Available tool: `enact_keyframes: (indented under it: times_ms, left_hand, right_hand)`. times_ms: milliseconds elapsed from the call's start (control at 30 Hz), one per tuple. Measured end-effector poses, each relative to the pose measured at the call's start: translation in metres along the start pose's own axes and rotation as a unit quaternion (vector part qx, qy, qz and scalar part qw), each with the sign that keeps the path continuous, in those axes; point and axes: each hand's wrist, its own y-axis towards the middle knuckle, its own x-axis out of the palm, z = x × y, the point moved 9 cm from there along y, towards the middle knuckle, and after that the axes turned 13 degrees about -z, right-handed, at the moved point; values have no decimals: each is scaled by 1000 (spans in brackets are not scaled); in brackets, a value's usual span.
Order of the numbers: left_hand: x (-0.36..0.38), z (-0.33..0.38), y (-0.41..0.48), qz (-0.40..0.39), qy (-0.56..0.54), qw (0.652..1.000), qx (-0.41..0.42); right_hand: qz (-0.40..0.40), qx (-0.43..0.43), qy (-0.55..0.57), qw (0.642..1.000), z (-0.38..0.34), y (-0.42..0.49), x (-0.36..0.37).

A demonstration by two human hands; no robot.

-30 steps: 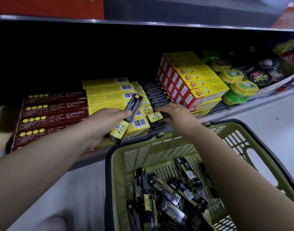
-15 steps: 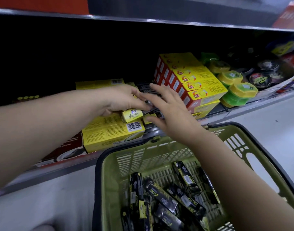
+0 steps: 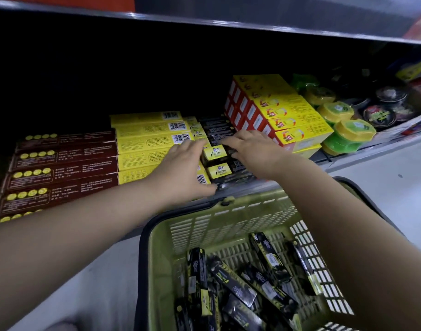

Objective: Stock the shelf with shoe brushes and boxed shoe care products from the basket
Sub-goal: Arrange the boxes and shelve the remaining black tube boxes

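- The narrow black-and-yellow cardboard box [image 3: 215, 152], pinched earlier, now lies in a row on the metal shelf [image 3: 333, 163], frame centre.
- Left hand [image 3: 183, 170]: grip released, fingers flat beside it.
- Right hand [image 3: 250, 149]: grip released, pressing the row.

- Blk-yel boxes [image 3: 215, 152], frame centre: each yel end panel has a big Chinese-character logo w/ a tick-like stroke and 1 line of Latin script under it. Too small to read for sure.
- Long yel boxes [image 3: 145, 142], 9 o'clock of those: barcode on white patch at right end and blocks of fine print. Digits and text illegible.
- Maroon boxes [image 3: 61, 163], further to 9 o'clock: row of gold round seals, then pale small print. Illegible.
- Yel-red boxes [image 3: 288, 115], 2 o'clock: same red-white logo on each top. No wording legible.
- Green-yel tubs [image 3: 355, 130] and dark tins [image 3: 376, 114], 3 o'clock: lid labels blurred.
- Blk boxes [image 3: 231, 280] in basket [image 3: 228, 218], 6 o'clock: yel script and white label patches, unreadable.
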Motion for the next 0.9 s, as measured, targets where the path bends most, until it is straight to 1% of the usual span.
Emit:
enact_keyframes:
  times_ms: [67, 167, 300, 467, 633, 833, 900]
  left_hand:
    - [7, 4, 4, -3, 48, 999, -10]
    - [8, 3, 10, 17, 73, 997, -23]
    - [7, -1, 17, 28, 76, 995, -54]
    - [11, -1, 22, 29, 83, 994, -59]
    - [12, -2, 23, 35, 80, 994, -61]
    - [12, -2, 23, 29, 69, 995, -63]
    - [11, 0, 22, 25, 66, 996, -62]
  right_hand:
    - [-38, 1, 12, 999, 0, 1, 9]
    - [-42, -19, 73, 996, -1, -6, 11]
    - [-79, -47, 52, 994, -12, -13, 19]
    - [-43, -27, 28, 998, -9, -8, 11]
    - [-55, -22, 63, 996, -5, -7, 12]
    - [-63, -19, 76, 995, -3, -6, 15]
    - [-53, -18, 105, 993, -2, -11, 13]
